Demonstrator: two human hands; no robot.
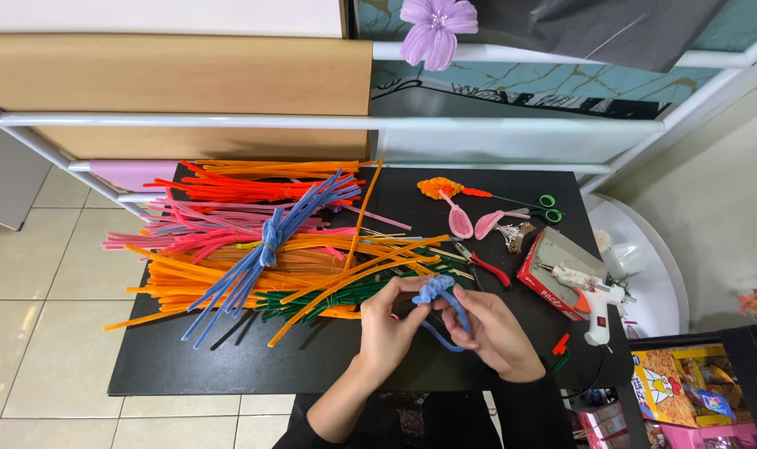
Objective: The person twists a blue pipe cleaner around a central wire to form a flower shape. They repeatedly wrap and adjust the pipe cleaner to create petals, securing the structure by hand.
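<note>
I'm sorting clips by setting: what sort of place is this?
Probably a home or small-shop craft corner: a black table piled with pipe cleaners, a glue gun, and both hands bending a blue pipe cleaner.

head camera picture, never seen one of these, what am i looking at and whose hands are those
This is one picture from a camera worn on a person's head, looking down at their own two bare hands; there is no machine. The left hand and right hand together hold a blue pipe cleaner, twisted into a small bunch at the top, with its tail hanging between them. They work over a black table. On it lies a big pile of pipe cleaners in orange, pink, red, green and blue. To the right are red-handled pliers, green-handled scissors, pink petal shapes and a white glue gun resting on a red box.
</note>
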